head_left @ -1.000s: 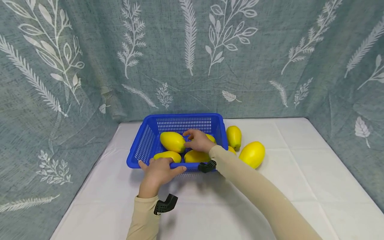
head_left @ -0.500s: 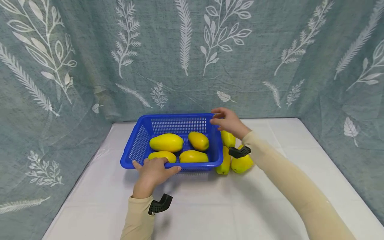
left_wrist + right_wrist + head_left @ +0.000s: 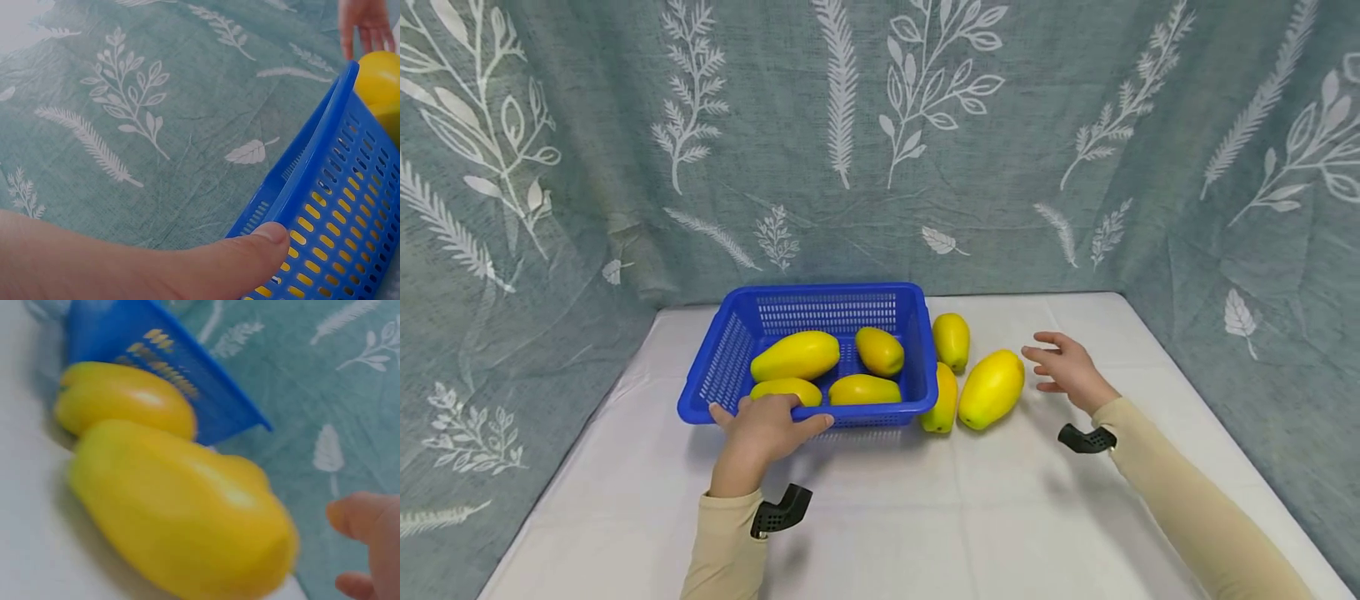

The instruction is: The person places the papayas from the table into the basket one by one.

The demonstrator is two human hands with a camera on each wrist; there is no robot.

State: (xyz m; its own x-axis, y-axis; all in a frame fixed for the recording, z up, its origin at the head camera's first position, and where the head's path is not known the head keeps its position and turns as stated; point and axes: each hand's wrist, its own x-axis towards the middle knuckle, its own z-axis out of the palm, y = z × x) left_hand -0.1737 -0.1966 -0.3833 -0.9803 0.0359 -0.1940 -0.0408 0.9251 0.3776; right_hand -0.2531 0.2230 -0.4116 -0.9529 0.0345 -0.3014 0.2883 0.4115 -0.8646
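Observation:
A blue plastic basket (image 3: 917, 333) with slotted walls stands on the white-covered table. My left hand (image 3: 767, 433) grips its front rim, thumb outside and fingers over the edge; the left wrist view shows the thumb (image 3: 250, 256) against the outer wall. Several yellow papayas lie inside, among them a back left papaya (image 3: 796, 356) and a back right papaya (image 3: 880, 351). Right of the basket are three more: a large papaya (image 3: 992, 389), a narrower papaya (image 3: 941, 400) against the wall, and one papaya (image 3: 951, 340) behind. My right hand (image 3: 1067, 367), holding nothing, hovers right of the large papaya, fingers spread.
A grey-green curtain (image 3: 805, 150) with white leaf prints hangs behind the table and along both sides. White cloth (image 3: 880, 525) covers the table, with its back edge just behind the basket.
My right hand has come out of the basket and moved right, past the papayas outside. The back left papaya in the basket has shifted slightly. My left hand stays on the rim.

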